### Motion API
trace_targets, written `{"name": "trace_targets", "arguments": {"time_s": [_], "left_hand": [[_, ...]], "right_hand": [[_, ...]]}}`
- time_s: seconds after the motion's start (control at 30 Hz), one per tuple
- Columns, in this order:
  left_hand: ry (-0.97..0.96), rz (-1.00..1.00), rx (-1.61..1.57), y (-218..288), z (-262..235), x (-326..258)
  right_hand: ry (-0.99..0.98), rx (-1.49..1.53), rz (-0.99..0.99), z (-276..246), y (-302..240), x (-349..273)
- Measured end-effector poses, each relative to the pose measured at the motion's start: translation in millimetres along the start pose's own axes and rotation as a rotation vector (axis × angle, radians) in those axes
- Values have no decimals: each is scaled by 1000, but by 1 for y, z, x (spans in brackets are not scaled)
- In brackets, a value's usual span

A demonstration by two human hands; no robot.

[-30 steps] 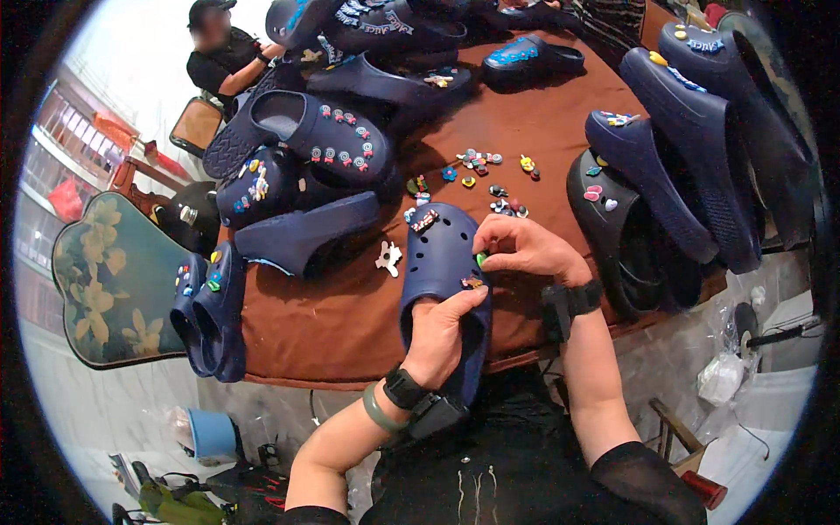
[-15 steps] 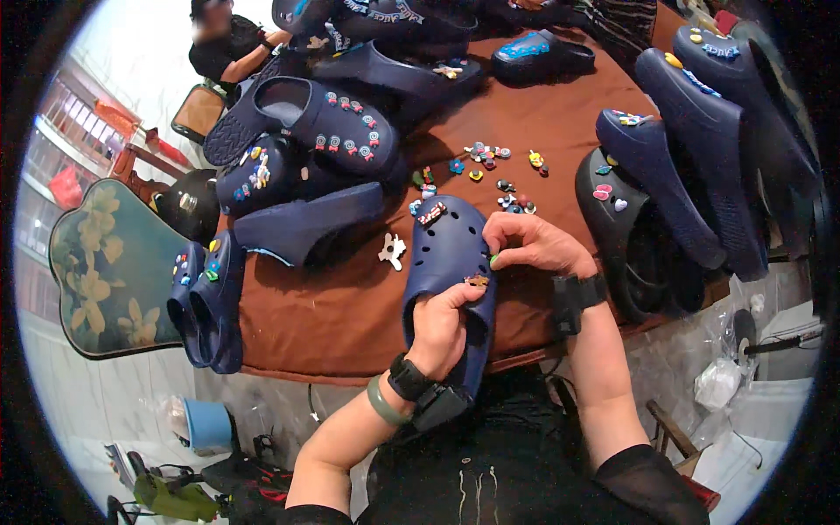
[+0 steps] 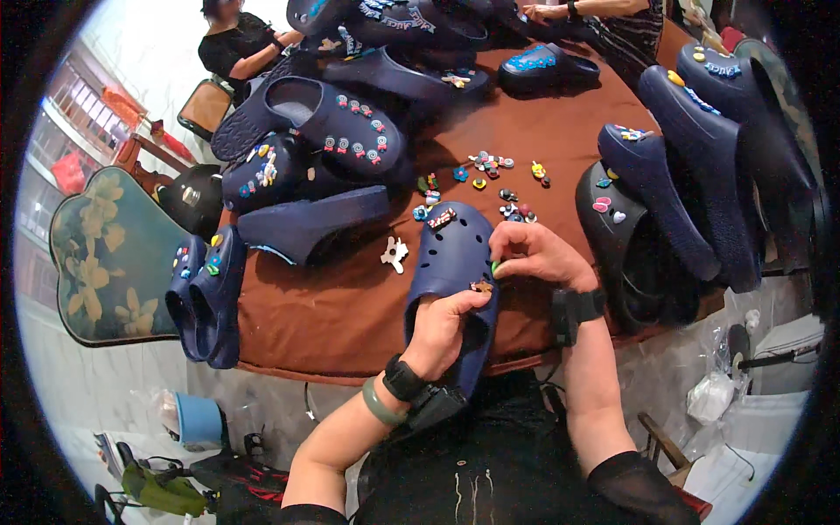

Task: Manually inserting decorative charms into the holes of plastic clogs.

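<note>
The right hand [image 3: 542, 261] pinches a small green charm [image 3: 495, 266] between thumb and fingertips at the right edge of a navy clog [image 3: 448, 258]; whether the charm touches a hole is hidden. The left hand [image 3: 440, 332] grasps that clog, fingers inside its opening and thumb on top, just beside a brown charm [image 3: 480, 287]. Both grips match those of a second ago, and the clog stays above the near part of the brown tablecloth [image 3: 324, 319], toe pointing away. Near the toe sits a striped charm [image 3: 442, 218]; a white charm [image 3: 394, 253] lies to the left and loose charms [image 3: 493, 163] beyond. The view has shifted slightly, and a co-worker's forearm [image 3: 604, 8] now shows more fully at the top edge
</note>
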State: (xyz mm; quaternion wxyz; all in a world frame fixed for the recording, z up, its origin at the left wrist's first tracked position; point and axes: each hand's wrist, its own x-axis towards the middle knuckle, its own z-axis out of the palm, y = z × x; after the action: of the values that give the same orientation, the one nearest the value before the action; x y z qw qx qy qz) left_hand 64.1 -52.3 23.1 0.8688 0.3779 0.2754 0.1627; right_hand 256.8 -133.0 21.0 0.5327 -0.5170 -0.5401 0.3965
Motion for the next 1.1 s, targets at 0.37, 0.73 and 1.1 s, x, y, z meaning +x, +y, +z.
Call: {"name": "trace_targets", "arguments": {"time_s": [0.37, 0.73, 1.1], "left_hand": [[-22, 7, 131, -2, -1, 3], [-16, -35, 189, 1, 0, 3], [-22, -101, -100, -2, -5, 8]], "right_hand": [[26, -193, -29, 4, 6, 5], [270, 160, 209, 26, 2, 9], [69, -297, -110, 4, 14, 5]]}}
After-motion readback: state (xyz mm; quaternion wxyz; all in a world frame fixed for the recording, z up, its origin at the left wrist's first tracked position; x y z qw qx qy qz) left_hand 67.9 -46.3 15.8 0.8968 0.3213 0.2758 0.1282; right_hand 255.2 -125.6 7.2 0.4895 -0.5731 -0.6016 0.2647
